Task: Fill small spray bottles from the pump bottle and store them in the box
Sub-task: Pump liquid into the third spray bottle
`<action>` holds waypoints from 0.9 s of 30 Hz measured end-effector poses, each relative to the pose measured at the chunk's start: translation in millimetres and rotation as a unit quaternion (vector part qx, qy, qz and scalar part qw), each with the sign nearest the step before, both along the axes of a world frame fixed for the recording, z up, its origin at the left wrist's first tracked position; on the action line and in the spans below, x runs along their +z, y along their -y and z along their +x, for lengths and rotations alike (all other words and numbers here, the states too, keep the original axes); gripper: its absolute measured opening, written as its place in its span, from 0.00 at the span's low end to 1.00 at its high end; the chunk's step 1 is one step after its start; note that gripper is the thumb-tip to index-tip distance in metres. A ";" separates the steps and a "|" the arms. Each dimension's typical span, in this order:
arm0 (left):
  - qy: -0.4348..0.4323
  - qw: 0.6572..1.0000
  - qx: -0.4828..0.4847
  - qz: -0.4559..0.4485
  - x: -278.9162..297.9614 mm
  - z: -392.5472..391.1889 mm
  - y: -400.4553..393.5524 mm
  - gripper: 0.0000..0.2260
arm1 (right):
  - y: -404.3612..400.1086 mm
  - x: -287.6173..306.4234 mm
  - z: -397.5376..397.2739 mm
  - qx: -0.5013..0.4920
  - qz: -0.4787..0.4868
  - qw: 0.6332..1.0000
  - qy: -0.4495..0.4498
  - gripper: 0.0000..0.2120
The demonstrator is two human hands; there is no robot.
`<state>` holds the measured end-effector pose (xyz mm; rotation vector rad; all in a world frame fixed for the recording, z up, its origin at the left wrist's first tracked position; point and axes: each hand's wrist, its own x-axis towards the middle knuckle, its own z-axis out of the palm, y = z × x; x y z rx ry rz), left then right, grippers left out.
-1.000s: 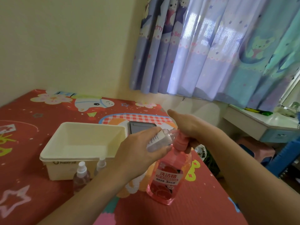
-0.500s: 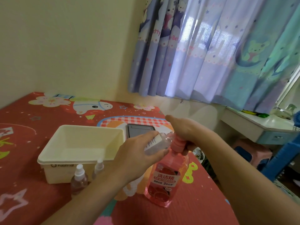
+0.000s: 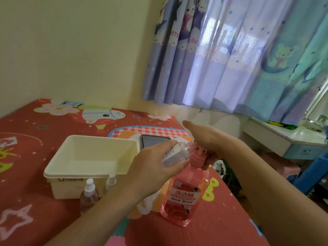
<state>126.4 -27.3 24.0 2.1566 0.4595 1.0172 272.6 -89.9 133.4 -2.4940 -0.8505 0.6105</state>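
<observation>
Two hands in use, both at the pump bottle.

1. My left hand: fingers and thumb curled round a small clear spray bottle, cap off, held tilted almost on its side, its open neck right at the pink pump head. White label w/ fine print faces up. Can't tell if any liquid is inside.

2. My right hand: lies over the top of the pump head, palm down, thumb stretched fwd, fingers bent down round the far side of the pump. How hard it presses: can't tell.

3. Pump bottle: pink, see-through, upright on the red cartoon mat, near its right edge. Red/white label faces me. Looks mostly full.

4. Box: cream plastic, no lid, left of my hands, on the mat. No bottles seen inside.

5. Capped spray bottle: upright, just in front of the box's near wall, pinkish contents.

6. 2nd capped spray bottle: upright, next to item 5, partly behind my left forearm.

7. Phone: dark screen, flat on the mat behind the box's right corner.

8. Bkgd: purple/blue curtain, white desk at right.
</observation>
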 end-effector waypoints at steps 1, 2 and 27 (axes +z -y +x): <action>-0.003 1.000 0.000 0.004 -0.8 1.2 -0.3 0.24 | 0.2 -3.2 -0.1 -0.001 0.014 1.000 0.007 0.30; -0.007 1.000 0.001 0.006 -3.0 1.6 0.2 0.24 | -0.3 -7.2 -0.6 -0.016 0.025 1.000 0.005 0.26; -0.015 1.000 0.002 0.003 -7.9 0.5 0.7 0.26 | 4.7 -7.4 1.6 0.006 -0.001 0.999 0.049 0.39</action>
